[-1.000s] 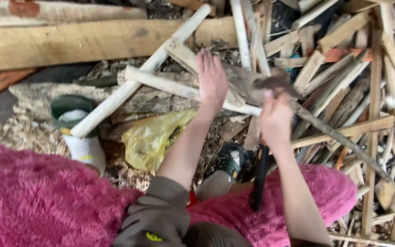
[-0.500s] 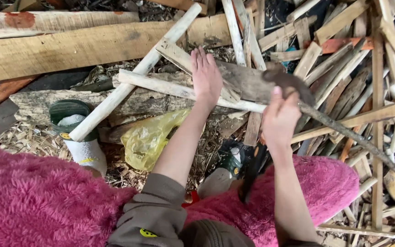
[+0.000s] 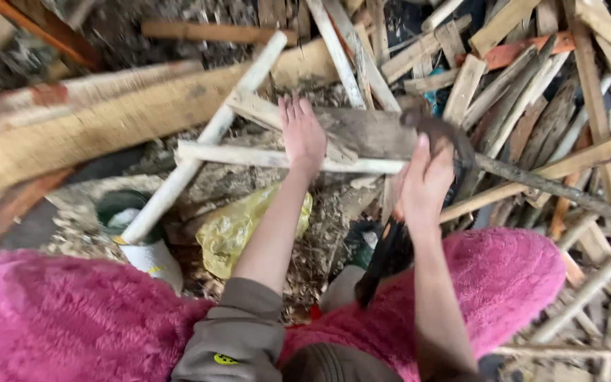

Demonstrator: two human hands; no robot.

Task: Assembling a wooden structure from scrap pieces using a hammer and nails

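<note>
Pressing my left hand point(image 3: 303, 134) flat, fingers spread and grasping nothing, I pin a weathered grey plank point(image 3: 369, 131) across a pale stick point(image 3: 249, 155) at the scene's middle. My right hand point(image 3: 426, 182) clenches a dark-handled hatchet point(image 3: 438, 133), its head resting on the plank's right end. Pink fuzzy trousers point(image 3: 72, 325) fill the near edge, a yellow bag point(image 3: 231, 233) just beyond.

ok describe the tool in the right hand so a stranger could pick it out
Start at the pink fuzzy knees, then go up the bare forearm to the right hand. It grips a hatchet: rusty dark head above the fingers, black handle below. It's the only metal among pale sticks.
</note>
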